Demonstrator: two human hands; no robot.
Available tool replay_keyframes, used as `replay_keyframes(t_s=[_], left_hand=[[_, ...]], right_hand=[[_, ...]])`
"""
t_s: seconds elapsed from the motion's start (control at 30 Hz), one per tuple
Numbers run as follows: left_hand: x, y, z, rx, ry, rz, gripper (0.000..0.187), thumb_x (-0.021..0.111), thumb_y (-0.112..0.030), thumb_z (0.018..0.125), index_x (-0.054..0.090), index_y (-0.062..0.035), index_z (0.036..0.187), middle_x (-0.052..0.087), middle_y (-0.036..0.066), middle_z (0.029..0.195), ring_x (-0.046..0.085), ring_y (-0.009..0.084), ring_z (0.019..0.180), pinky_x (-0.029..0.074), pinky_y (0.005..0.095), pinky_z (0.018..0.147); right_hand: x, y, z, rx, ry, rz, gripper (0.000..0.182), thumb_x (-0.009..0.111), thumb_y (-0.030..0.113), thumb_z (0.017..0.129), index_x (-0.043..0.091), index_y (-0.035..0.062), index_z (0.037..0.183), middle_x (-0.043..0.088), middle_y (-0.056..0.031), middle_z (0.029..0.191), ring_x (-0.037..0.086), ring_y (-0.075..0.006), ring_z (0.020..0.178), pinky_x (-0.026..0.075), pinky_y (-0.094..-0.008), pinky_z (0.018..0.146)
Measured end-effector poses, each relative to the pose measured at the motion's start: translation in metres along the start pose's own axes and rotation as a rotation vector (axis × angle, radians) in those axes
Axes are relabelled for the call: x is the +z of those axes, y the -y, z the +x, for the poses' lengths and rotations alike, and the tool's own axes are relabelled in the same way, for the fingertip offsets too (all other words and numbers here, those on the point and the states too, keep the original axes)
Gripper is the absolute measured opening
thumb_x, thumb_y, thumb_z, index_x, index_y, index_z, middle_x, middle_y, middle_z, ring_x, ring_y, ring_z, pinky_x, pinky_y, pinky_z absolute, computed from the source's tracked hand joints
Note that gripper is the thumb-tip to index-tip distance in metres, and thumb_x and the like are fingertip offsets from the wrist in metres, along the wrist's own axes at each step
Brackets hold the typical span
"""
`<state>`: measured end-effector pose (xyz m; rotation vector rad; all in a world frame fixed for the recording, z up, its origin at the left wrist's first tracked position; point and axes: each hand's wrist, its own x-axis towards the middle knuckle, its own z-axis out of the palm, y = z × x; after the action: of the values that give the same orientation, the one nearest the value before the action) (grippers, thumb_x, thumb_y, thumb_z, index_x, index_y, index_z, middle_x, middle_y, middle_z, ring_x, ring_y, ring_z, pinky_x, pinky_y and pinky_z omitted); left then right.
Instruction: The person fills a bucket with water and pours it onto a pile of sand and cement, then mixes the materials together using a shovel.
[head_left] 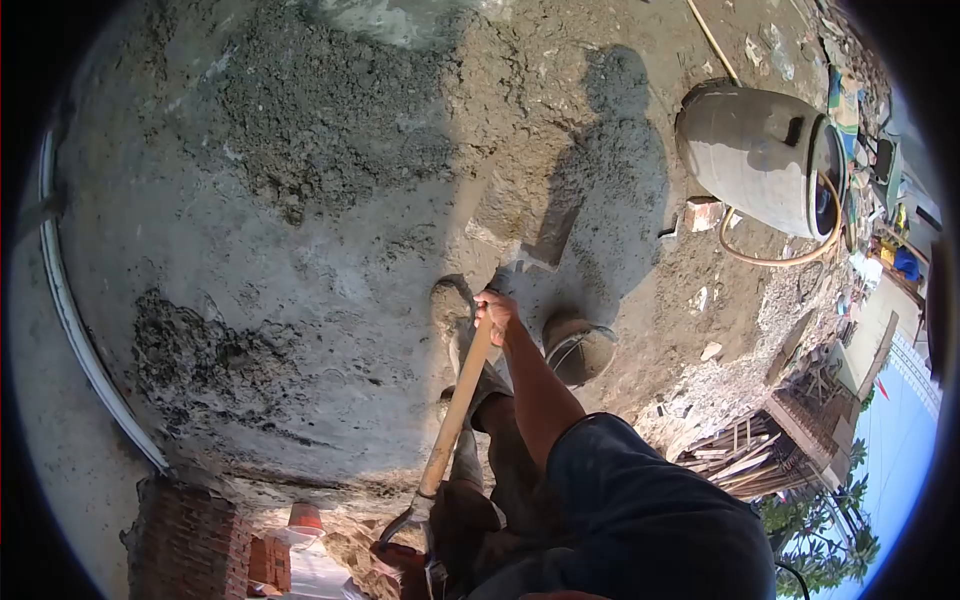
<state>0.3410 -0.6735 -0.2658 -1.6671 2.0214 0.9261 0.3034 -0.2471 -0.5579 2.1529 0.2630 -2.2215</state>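
The right hand (496,312) was clenched around the wooden handle (458,408) of a shovel, gripping it far along the shaft, towards the blade. The left hand (432,512) sat at the near end by the metal D-grip, but shadow hid it, so I could not tell whether its grip was closed. The handle's long axis ran from near, beside the person's dark shorts (640,510), to far and slightly right, pointing its blade (545,240) into the grey wet cement mix (300,200) on the ground.

As I judged it, the risk was footing: a mud-caked boot (578,348) stood right beside the blade, so a slip on the wet mix could drive the edge into it. A one-handed load might also twist the shaft. A grey barrel (760,160) lay well apart, far right.
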Motion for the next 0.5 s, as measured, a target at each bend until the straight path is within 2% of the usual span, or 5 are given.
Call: replay_keyframes(t_s=[0.1, 0.2, 0.37, 0.43, 0.5], left_hand=[[-0.013, 0.048, 0.015, -0.322, -0.055, -0.199, 0.046, 0.039, -0.054, 0.081, 0.033, -0.0171, 0.054, 0.030, 0.000, 0.036, 0.030, 0.0157, 0.029, 0.031, 0.0269, 0.034], [0.013, 0.029, 0.014, -0.151, 0.036, -0.018, 0.047, 0.040, -0.055, 0.081, 0.032, -0.0179, 0.053, 0.025, -0.002, 0.036, 0.028, 0.0153, 0.031, 0.029, 0.0280, 0.035], [0.073, -0.064, 0.019, -0.613, 0.627, -0.005, 0.039, 0.042, -0.047, 0.082, 0.038, -0.0169, 0.058, 0.028, -0.002, 0.043, 0.029, 0.0131, 0.036, 0.027, 0.0285, 0.037], [0.094, -0.055, 0.042, -0.660, 0.722, -0.004, 0.035, 0.044, -0.040, 0.084, 0.055, -0.0081, 0.073, 0.053, 0.006, 0.058, 0.049, 0.0183, 0.043, 0.045, 0.0359, 0.042], [0.094, -0.045, 0.053, -0.329, 0.801, 0.528, 0.036, 0.043, -0.039, 0.087, 0.059, -0.0069, 0.086, 0.061, 0.009, 0.074, 0.056, 0.0205, 0.050, 0.051, 0.0351, 0.049]], right_hand=[[-0.023, 0.012, -0.019, -0.036, -0.055, -0.092, 0.021, 0.065, 0.013, 0.073, 0.047, 0.0087, 0.065, 0.042, -0.0015, 0.056, 0.044, -0.0145, 0.045, 0.040, -0.0320, 0.043], [0.011, 0.050, -0.066, -0.217, -0.272, -0.213, 0.021, 0.069, 0.012, 0.072, 0.050, 0.0063, 0.064, 0.046, -0.0031, 0.054, 0.047, -0.0149, 0.044, 0.042, -0.0298, 0.041], [0.048, 0.123, -0.078, -0.719, -0.311, -0.557, 0.023, 0.070, 0.014, 0.071, 0.050, 0.0020, 0.067, 0.048, -0.0020, 0.055, 0.044, -0.0156, 0.038, 0.040, -0.0324, 0.038], [0.040, 0.151, -0.056, -0.999, -0.296, -0.732, 0.025, 0.068, 0.018, 0.073, 0.050, 0.0007, 0.074, 0.050, -0.0029, 0.060, 0.047, -0.0169, 0.045, 0.042, -0.0326, 0.044], [0.002, 0.186, -0.007, -0.859, 0.347, -0.217, 0.024, 0.061, 0.021, 0.077, 0.049, 0.0004, 0.081, 0.053, -0.0065, 0.070, 0.054, -0.0199, 0.063, 0.045, -0.0335, 0.057]])
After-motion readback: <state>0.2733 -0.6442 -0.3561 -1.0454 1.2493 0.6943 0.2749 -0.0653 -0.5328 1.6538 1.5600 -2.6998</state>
